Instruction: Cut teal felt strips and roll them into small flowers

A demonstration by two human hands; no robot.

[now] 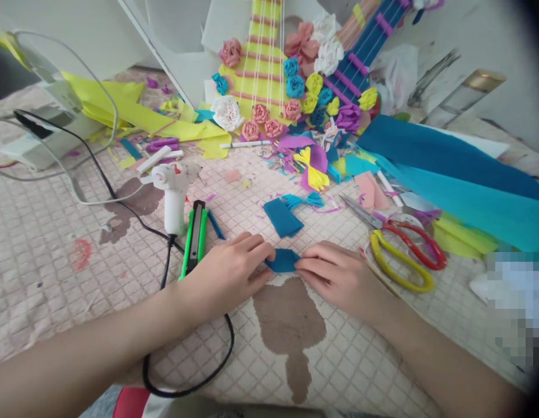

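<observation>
Pink quilted cloth (56,261), marked with brown patches, covers the work surface, and scraps of cut paper lie across it. Near its front edge the fingertips (264,251) of the left hand (232,270) and those (302,265) of the right hand (339,277) close narrowly from either side on a small blue paper piece (282,261). The piece lies flat on the cloth between the two hands, just above a brown patch. Both hands rest low, palms down, with the forearms reaching in from the bottom of the view.

Just left of the left hand lies a green utility knife (194,237), and beside that a white glue gun (173,194) stands with its black cord (186,383) looping under the left forearm. Just beyond the held piece are a blue paper square (281,217) and a blue fringed strip (305,200). To the right of the right hand, near but not touching, lie scissors (404,255) with one red and one yellow handle loop.

Farther back, a yellow and purple paper bow (315,169) lies among the trimmings. Behind it paper flowers (295,87) in pink, white, blue, yellow and purple cluster on a yellow guitar-shaped board (263,64). Large blue paper sheets (452,174) spread along the right side, and yellow paper (130,110) along the left.
</observation>
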